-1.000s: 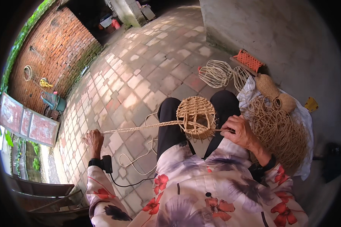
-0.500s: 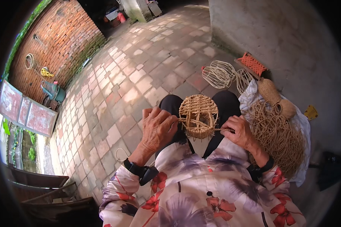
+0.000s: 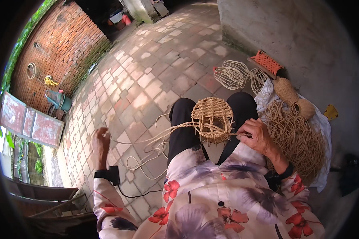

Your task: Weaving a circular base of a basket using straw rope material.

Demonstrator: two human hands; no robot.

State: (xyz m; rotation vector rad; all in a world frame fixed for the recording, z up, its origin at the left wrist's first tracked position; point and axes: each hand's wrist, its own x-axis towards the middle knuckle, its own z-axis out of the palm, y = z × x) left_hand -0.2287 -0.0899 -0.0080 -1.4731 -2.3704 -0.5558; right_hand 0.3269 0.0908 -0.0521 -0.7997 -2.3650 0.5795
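Note:
A small round woven piece of straw-coloured cord (image 3: pixel 212 104) rests between my knees, its middle still showing open gaps between the strands. From its left side a cord (image 3: pixel 163 131) stretches out over my left thigh. My left hand (image 3: pixel 101 145) is closed at the far end of that cord, held well out to the left above the paving. Close by the right side of the woven piece, my right hand (image 3: pixel 256 136) pinches a short twisted cord end (image 3: pixel 236 134) that comes out of it. Loose loops of thinner cord hang below the stretched one, by my left leg.
On my right a large tangle of brown cord (image 3: pixel 295 139) lies on a white sack (image 3: pixel 325 155). Beside it are a bottle-shaped woven piece (image 3: pixel 285 89), pale wire-like frames (image 3: pixel 231 75) and a low stool with an orange woven seat (image 3: pixel 267 63). A concrete wall (image 3: pixel 291 36) rises behind them.
My left hand has swung from beside the woven piece far out to the left, drawing the cord out with it. My right hand stays at the right side, pinching the cord end.

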